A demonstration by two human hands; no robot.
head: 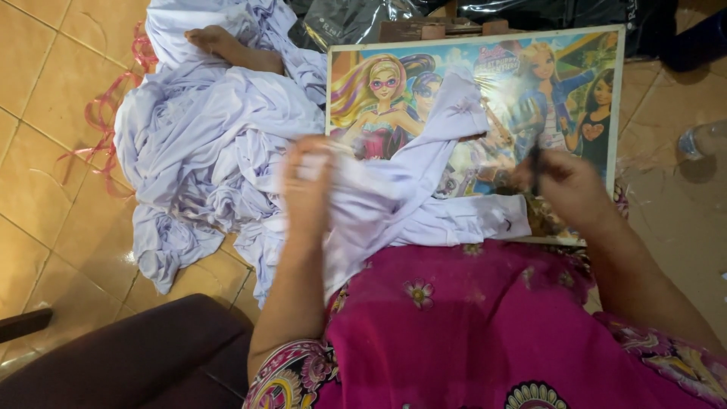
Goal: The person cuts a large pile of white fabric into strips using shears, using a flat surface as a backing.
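Note:
A pale lilac garment (413,189) lies across a colourful cartoon-printed board (515,83) resting on my lap. My left hand (307,185) is closed on a bunch of this cloth near its left side; the hand is blurred. My right hand (564,182) is over the board's right part and pinches a small dark thin object (535,163), too blurred to identify. My lap is covered by a bright pink flowered dress (469,318).
A heap of the same lilac cloth (204,144) lies on the tan tiled floor at the left, with a bare foot (227,44) on it. Red ribbon (102,113) trails beside it. Dark plastic bags (356,19) are behind; a clear bottle (704,140) at right; a dark cushion (144,356) bottom left.

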